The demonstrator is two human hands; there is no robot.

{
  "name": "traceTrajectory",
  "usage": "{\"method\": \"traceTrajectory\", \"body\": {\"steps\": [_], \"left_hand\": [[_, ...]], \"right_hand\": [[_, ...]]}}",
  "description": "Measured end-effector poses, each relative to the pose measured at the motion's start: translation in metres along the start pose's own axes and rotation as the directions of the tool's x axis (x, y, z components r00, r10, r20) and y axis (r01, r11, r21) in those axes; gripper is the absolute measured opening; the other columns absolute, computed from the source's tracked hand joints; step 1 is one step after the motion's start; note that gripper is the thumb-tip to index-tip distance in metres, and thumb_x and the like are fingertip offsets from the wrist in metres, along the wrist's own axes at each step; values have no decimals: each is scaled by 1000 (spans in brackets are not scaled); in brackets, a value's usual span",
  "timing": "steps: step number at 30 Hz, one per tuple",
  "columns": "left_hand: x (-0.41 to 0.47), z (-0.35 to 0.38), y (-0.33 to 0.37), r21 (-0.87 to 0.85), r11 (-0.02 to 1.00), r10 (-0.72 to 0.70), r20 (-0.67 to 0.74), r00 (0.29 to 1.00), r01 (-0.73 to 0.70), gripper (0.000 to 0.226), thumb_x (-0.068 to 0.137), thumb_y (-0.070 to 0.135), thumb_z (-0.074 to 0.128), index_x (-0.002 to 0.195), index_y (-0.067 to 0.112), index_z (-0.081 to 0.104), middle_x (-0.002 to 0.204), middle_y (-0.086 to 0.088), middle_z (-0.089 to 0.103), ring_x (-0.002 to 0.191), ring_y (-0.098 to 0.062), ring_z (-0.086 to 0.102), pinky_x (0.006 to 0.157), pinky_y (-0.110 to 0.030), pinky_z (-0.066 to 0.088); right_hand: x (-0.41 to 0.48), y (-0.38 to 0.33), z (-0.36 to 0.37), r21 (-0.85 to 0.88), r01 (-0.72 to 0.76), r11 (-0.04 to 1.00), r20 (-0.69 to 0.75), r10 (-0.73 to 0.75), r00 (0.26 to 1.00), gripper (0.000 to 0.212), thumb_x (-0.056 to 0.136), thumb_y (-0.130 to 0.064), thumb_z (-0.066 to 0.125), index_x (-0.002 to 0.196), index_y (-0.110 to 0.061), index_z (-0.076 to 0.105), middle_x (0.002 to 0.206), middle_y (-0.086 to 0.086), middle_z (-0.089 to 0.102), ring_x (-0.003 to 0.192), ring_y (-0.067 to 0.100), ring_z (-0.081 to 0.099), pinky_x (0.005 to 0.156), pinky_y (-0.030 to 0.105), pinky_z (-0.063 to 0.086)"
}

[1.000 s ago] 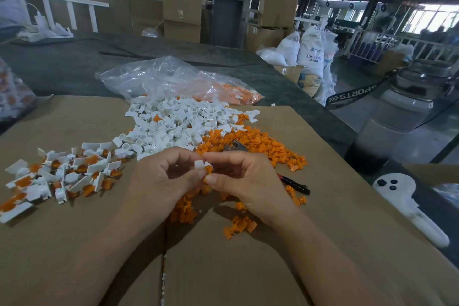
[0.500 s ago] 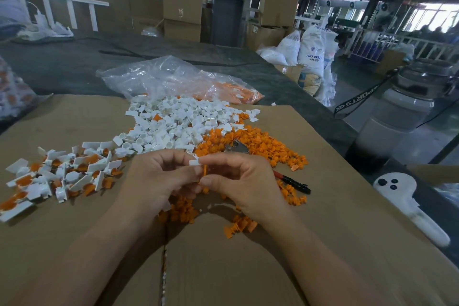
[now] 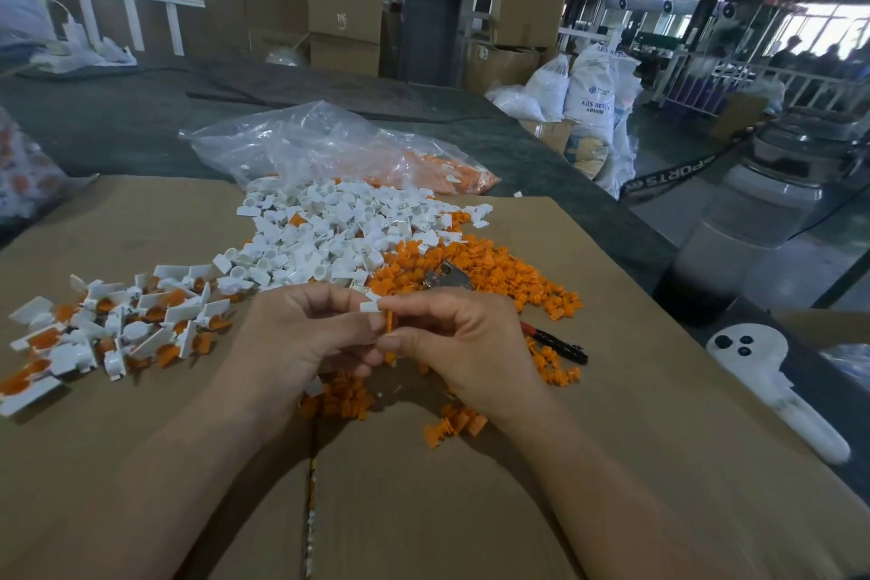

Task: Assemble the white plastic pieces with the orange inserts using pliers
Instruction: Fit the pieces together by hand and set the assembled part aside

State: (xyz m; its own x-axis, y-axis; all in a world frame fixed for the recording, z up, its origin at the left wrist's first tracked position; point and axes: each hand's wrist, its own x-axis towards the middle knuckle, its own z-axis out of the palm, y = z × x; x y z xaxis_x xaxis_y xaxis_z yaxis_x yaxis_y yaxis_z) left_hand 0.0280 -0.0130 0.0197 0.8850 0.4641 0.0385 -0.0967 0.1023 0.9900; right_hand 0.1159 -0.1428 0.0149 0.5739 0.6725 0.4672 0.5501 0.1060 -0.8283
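Note:
My left hand pinches a small white plastic piece at its fingertips. My right hand pinches an orange insert and holds it against the white piece. Both hands meet over the cardboard sheet. Behind them lie a heap of loose white pieces and a heap of orange inserts. The pliers lie on the orange heap, their metal jaws beyond my right hand and their red-black handles to its right. Assembled white-and-orange pieces are spread at the left.
A clear plastic bag with orange parts lies behind the heaps. A white handheld device rests at the right past the cardboard edge. A few orange inserts lie near my right wrist. Boxes and sacks stand in the background.
My hands have drawn closer, and the orange insert has turned upright against the white piece. The heaps and pliers have not moved.

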Motion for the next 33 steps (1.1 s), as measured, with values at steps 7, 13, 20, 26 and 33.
{"method": "traceTrajectory", "body": {"steps": [7, 13, 20, 26, 33], "left_hand": [[0, 0, 1, -7, 1000, -8, 7, 1000, 8, 5, 53, 14, 69, 56, 9, 68, 56, -13, 65, 46, -16, 61, 42, -18, 48], [1, 0, 1, 4, 1000, -8, -3, 1000, 8, 4, 51, 16, 69, 54, 14, 71, 55, -9, 65, 46, -14, 60, 42, -18, 47], [3, 0, 0, -12, 1000, -29, -6, 1000, 29, 5, 48, 17, 70, 53, 15, 70, 53, -7, 64, 45, -12, 60, 41, -18, 47], [5, -3, -2, -60, 997, -50, -51, 997, 47, 7, 48, 19, 71, 53, 14, 70, 51, -6, 61, 44, -12, 58, 39, -18, 45], [4, -3, -2, -51, 997, -55, -38, 998, 53, 7, 48, 18, 71, 51, 12, 68, 50, -4, 60, 43, -11, 57, 38, -18, 44]], "right_hand": [[0, 0, 1, -18, 15, 1000, 4, -15, 1000, 34, 74, -4, 71, 104, -17, 67, 83, -8, 69, 73, 5, 66, 65, 17, 51], [2, 1, -1, -29, -62, 998, 47, 64, 997, 38, 75, -1, 71, 98, -30, 66, 86, -16, 67, 83, 3, 66, 77, 19, 53], [4, 0, -1, -31, -63, 998, 53, 65, 996, 35, 77, -1, 70, 91, -33, 66, 83, -15, 68, 83, 3, 67, 77, 19, 53], [2, 1, 2, -67, -72, 995, 59, 76, 995, 29, 79, 1, 67, 105, -12, 68, 90, -8, 68, 85, 2, 66, 78, 15, 50], [2, 2, 2, -75, -78, 994, 32, 81, 996, 26, 80, 0, 66, 100, -16, 69, 87, -12, 67, 85, 2, 66, 77, 16, 51]]}}
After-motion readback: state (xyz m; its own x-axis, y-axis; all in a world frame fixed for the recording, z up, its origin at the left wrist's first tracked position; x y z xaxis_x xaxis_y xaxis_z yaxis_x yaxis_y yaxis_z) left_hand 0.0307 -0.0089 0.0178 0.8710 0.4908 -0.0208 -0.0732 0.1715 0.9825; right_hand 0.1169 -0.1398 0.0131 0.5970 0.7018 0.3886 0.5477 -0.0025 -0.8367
